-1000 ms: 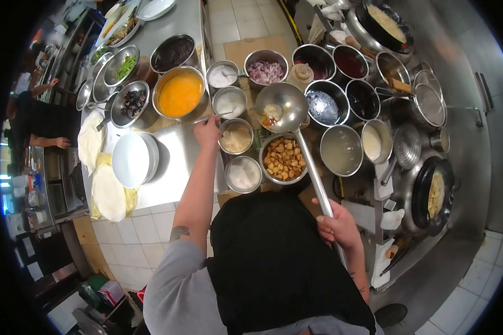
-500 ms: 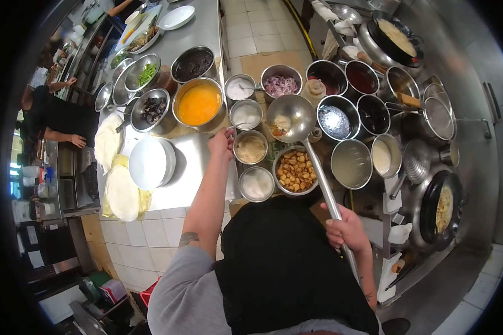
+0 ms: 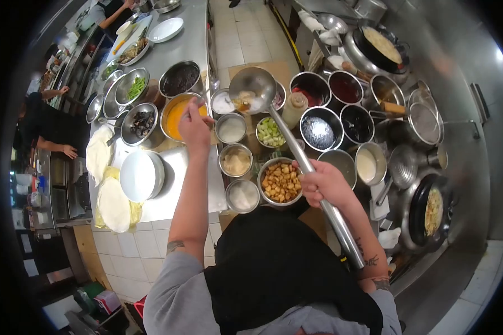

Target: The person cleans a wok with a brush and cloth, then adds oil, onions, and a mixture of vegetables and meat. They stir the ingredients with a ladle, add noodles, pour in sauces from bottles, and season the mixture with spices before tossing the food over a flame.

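My right hand (image 3: 325, 181) grips the long metal handle of a ladle (image 3: 252, 84). The ladle's bowl holds white, tan and reddish seasonings and is over the pots, partly covering the chopped red onion (image 3: 279, 98). My left hand (image 3: 194, 127) is raised at the right side of the bowl of orange liquid (image 3: 174, 118), fingers bent together; what they hold is too small to make out. Close by are containers of white powder (image 3: 222, 103), (image 3: 231, 128), tan powder (image 3: 236, 159) and white granules (image 3: 242, 195). Chopped green vegetable (image 3: 270, 133) and browned cubes (image 3: 281, 182) sit below the ladle's bowl.
On the left are stacked white bowls (image 3: 141, 176), dough sheets (image 3: 114, 205) and bowls of dark pieces (image 3: 142, 124) and greens (image 3: 134, 88). Sauce pots (image 3: 321, 129) and woks (image 3: 430, 211) stand at right. Co-workers (image 3: 53, 125), (image 3: 110, 15) are at far left and top left.
The ladle has moved up and left, off the green vegetable, with more white in its bowl. My left hand has left the white powder container and moved toward the orange liquid. My right hand has moved forward.
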Available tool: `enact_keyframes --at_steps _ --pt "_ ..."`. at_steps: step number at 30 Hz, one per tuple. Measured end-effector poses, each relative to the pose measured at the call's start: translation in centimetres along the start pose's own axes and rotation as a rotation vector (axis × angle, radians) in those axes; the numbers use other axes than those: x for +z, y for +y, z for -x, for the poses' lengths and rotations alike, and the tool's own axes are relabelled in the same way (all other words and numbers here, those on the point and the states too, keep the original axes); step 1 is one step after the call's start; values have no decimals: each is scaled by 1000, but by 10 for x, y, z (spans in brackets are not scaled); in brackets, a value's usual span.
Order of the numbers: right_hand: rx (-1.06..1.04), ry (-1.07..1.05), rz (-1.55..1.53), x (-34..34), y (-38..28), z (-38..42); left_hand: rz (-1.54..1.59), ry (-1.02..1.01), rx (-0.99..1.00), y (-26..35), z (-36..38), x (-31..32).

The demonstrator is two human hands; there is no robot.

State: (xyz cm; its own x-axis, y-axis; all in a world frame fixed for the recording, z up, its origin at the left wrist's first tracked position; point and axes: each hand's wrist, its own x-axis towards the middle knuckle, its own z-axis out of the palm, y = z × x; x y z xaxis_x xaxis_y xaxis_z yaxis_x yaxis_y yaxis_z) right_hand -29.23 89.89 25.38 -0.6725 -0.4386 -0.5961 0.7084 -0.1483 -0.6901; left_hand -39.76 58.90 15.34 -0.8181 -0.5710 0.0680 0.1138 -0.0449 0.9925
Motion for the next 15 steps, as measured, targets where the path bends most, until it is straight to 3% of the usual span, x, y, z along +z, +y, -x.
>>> enact_keyframes --at_steps 4,8,15 --pt "-25 -16 -25 -5 -38 -20 66 51 -144 -54 14 23" --pt "-54 13 16 -9 -55 -15 -202 109 3 -118 4 28" --pt "-5 -77 19 -30 -64 -13 -410 189 5 -136 1 36"
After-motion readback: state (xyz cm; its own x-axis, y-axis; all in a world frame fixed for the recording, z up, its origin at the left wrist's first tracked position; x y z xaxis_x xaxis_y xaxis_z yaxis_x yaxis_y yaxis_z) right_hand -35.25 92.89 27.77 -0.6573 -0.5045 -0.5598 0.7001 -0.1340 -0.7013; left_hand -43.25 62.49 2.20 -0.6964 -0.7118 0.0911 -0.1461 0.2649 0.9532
